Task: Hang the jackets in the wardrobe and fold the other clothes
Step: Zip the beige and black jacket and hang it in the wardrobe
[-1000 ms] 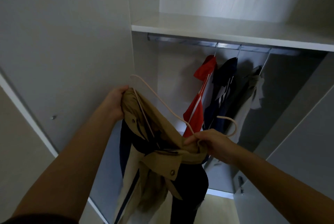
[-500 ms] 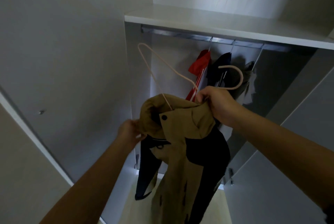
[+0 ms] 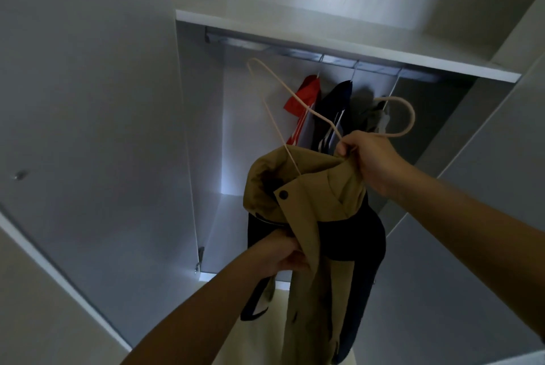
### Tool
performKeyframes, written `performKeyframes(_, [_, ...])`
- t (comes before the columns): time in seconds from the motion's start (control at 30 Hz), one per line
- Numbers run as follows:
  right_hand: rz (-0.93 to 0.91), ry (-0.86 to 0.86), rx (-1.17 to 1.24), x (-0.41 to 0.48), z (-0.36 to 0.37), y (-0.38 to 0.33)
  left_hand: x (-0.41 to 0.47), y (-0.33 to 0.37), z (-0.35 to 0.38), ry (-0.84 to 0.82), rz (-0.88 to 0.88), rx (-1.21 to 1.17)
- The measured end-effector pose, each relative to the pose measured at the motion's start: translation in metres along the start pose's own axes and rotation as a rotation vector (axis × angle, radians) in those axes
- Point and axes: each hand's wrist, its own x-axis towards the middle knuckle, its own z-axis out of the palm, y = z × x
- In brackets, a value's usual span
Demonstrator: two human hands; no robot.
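- Jacket (image 3: 312, 217) (tan over navy) hangs in mid-air in front of the open wardrobe, below the rail (image 3: 295, 50), held between both hands. It is not on the rail yet.
- Right hand (image 3: 368, 155): fingers clamped round the neck of the beige hanger (image 3: 324, 122), with a bunch of collar in the same grip.
- Left hand (image 3: 283, 255): fingers curled on the front edge lower down, taking some of the weight.
- Handling, my read: soft and floppy, moderate weight, with no stiffness of its own. The thin hanger looks likely to flex.
- One hanger arm sticks out bare, up and to the left. That shoulder isn't seated, so the jacket could slide off once the left hand lets go. I can't tell whether the other arm is inside the jacket.
- Best hold: keep the hanger neck, and use the left hand to pull the collar or shoulder over the bare arm before hooking.
- Room: there is a bare stretch of rail between the side panel (image 3: 200, 128) and the red garment (image 3: 303, 99). The navy garment (image 3: 336, 102) and grey garment (image 3: 377, 117) crowd the right.
- Edges: the shelf (image 3: 324, 34) lip sits just above the rail, so the hook has little clearance going over. The bare arm points toward the side panel (snag risk). Doors open on both sides, well apart.
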Motion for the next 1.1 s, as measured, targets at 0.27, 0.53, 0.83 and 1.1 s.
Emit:
performKeyframes(0.27, [0.022, -0.092, 0.073, 0.004, -0.043, 0.004, 0.0, 0.005, -0.011, 0.056, 0.198, 0.324])
performKeyframes(0.53, [0.077, -0.225, 0.221, 0.006, -0.068, 0.004, -0.024, -0.001, -0.036, 0.009, 0.366, 0.293])
performKeyframes(0.83, [-0.005, -0.166, 0.266, 0.013, -0.058, -0.009, -0.015, -0.057, -0.057, 0.125, 0.163, 0.517])
performKeyframes(1.1, [-0.02, -0.282, 0.1, 0.008, -0.047, -0.01, -0.02, -0.022, -0.072, 0.035, 0.113, 0.176])
